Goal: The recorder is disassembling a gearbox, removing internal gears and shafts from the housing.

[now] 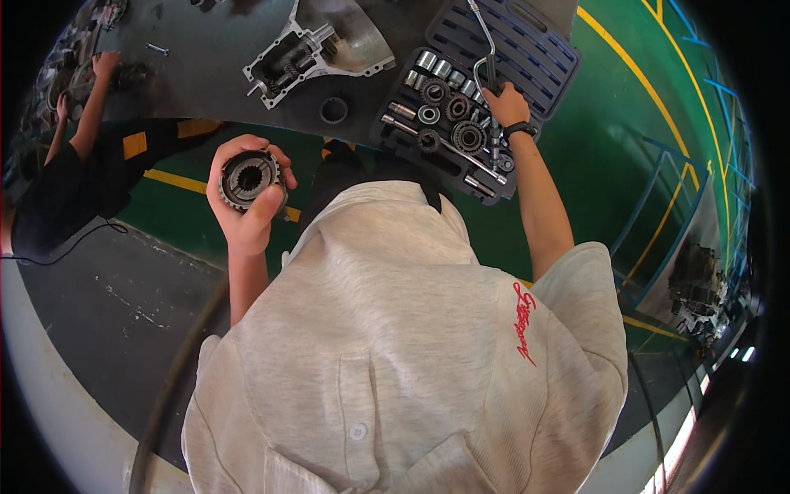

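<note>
Just off the desk's [197,82] near edge, the left hand [257,222] clasps a toothed gear [236,183], likely angled so its bore shows; at the near-right corner, a tool case [566,59] probably corrals loose gears [469,137] beside the right hand [510,107], its grip too hidden to tell.

A dark-topped bench [202,95]; beyond its right edge, green floor [609,95] with yellow lines [619,45] and blue rails [721,86]; out from its near edge, leftward, scuffed grey floor [123,284]; well past the right edge, small white lights [748,354] glowing.
</note>
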Demonstrator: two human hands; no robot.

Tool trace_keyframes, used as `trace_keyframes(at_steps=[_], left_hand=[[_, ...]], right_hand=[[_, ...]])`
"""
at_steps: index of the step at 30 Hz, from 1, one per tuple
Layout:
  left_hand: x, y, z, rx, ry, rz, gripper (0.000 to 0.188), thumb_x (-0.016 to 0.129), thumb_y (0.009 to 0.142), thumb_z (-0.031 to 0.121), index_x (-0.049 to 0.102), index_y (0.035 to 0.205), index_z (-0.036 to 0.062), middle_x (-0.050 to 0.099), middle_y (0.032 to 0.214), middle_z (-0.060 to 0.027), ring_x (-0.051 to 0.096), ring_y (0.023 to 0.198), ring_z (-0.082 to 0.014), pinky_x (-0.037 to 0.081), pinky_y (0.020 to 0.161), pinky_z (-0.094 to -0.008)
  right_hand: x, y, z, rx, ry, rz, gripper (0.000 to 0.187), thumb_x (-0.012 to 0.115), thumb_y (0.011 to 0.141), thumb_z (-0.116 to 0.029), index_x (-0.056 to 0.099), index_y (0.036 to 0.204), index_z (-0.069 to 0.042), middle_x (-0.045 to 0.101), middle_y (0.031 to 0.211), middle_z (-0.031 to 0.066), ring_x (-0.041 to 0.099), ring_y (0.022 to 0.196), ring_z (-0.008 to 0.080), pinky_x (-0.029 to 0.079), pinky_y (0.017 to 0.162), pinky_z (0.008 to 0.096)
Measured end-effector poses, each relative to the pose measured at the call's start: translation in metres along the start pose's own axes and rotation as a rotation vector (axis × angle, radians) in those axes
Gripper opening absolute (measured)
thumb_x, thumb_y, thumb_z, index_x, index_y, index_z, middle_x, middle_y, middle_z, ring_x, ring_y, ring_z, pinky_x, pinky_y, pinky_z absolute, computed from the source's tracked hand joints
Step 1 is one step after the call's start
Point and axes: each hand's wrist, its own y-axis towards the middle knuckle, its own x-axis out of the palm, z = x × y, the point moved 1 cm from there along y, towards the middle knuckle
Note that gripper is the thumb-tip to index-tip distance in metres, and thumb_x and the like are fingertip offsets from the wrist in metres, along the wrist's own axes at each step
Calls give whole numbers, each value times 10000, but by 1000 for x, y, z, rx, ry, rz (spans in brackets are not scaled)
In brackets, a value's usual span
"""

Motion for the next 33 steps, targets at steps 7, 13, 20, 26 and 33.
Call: trace_keyframes(at_steps=[7,13,20,26,33], left_hand=[[-5,-7,-3,10,-78,35,511,771,749,187,562,1175,-4,659,956,-149,650,749,-173,521,671,-271],[-6,-8,-8,-23,-28,34,587,782,752,298,542,1193,-6,642,959,-159,641,726,-208,513,640,-283],[-8,-10,-7,-26,-22,42,599,789,747,304,543,1197,-6,645,956,-157,641,732,-197,515,645,-277],[-14,-13,-1,12,-89,9,490,764,743,125,569,1169,-18,661,971,-142,649,766,-155,524,698,-264],[-9,-10,0,-46,66,-16,478,827,658,67,644,1097,21,666,1012,-70,642,930,-137,524,853,-279]], right_hand=[[-15,-103,-71,-467,26,-55,552,760,805,-498,587,1085,-54,717,865,165,699,798,400,558,701,483],[51,-139,-80,-553,-99,-69,601,859,706,-389,544,1112,-77,579,1017,146,693,764,353,573,633,446],[83,-132,-73,-516,-147,-73,726,855,717,-337,514,1311,-96,580,1029,153,690,792,355,570,661,447],[27,-142,-96,-210,955,-367,565,805,831,-170,584,1313,25,656,851,39,610,684,137,496,603,301],[-70,-187,-150,-151,1632,-842,569,778,826,-99,566,1339,24,604,922,-9,463,648,45,361,549,208]])
